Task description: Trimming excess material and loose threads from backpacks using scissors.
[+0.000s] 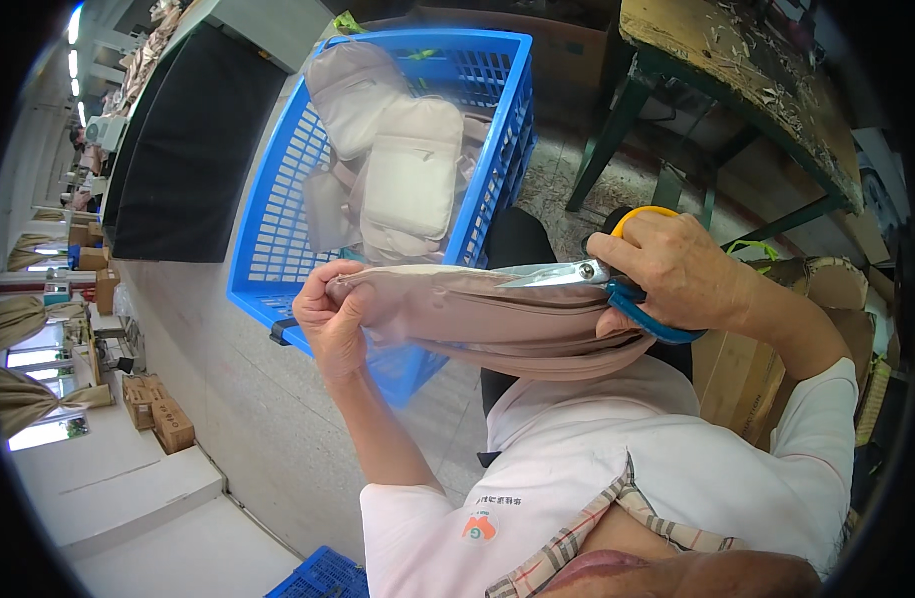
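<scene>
Behind, a blue basket (278,219) holds beige bags. Left hand (333,314) pinches the beige bag's (497,319) end; right hand (676,269) grips scissors (577,274), blades lying on the bag's top edge.

A blue basket (278,239) full of beige bags (407,169) is blocking the way just beyond the hands. Bare floor (208,399) is lying open to the left, while a green-legged workbench (736,90) is closing off the far right.

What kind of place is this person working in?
Probably a bag-making workshop: a blue plastic crate filled with finished beige padded bags, scraps littering a green-legged worktable, and cardboard boxes on the floor.
</scene>
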{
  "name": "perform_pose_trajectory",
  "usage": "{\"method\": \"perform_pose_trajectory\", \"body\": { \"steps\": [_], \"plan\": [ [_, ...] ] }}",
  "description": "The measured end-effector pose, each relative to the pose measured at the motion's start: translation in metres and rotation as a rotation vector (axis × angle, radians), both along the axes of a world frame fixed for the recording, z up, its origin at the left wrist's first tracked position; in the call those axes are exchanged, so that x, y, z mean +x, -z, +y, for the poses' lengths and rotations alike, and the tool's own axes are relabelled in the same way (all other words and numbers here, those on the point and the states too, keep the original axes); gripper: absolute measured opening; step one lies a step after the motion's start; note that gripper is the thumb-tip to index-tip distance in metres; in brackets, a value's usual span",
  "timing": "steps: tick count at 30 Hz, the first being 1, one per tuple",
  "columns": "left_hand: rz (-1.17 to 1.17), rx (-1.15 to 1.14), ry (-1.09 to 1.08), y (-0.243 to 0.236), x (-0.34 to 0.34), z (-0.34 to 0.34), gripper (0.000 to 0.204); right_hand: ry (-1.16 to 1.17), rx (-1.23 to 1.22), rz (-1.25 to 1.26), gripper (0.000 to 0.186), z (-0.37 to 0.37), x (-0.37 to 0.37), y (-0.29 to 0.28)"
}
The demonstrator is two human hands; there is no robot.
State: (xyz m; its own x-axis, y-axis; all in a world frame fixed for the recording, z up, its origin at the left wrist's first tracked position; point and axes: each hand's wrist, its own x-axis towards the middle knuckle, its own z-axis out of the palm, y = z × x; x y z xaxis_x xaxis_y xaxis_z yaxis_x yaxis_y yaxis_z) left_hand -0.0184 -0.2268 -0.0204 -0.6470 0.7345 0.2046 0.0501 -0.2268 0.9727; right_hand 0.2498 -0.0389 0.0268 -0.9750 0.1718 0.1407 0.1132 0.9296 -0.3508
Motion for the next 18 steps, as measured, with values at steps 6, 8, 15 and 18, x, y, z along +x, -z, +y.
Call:
{"method": "perform_pose_trajectory", "body": {
  "steps": [6, 8, 15, 18],
  "plan": [
    [-0.015, -0.036, -0.045, -0.004, 0.005, 0.002, 0.025, -0.045, -0.002, 0.071, 0.047, 0.0, -0.002, 0.004],
    [-0.065, -0.076, 0.001, -0.011, 0.006, 0.001, 0.026, -0.014, -0.047, -0.043, 0.047, 0.001, -0.002, 0.002],
    [-0.155, -0.086, -0.024, -0.027, 0.022, 0.011, 0.023, 0.049, -0.002, 0.102, 0.056, 0.004, -0.016, -0.007],
    [-0.173, -0.079, -0.015, -0.031, 0.029, 0.016, 0.022, -0.003, -0.002, 0.091, 0.058, 0.001, -0.025, -0.011]
  ]
}}
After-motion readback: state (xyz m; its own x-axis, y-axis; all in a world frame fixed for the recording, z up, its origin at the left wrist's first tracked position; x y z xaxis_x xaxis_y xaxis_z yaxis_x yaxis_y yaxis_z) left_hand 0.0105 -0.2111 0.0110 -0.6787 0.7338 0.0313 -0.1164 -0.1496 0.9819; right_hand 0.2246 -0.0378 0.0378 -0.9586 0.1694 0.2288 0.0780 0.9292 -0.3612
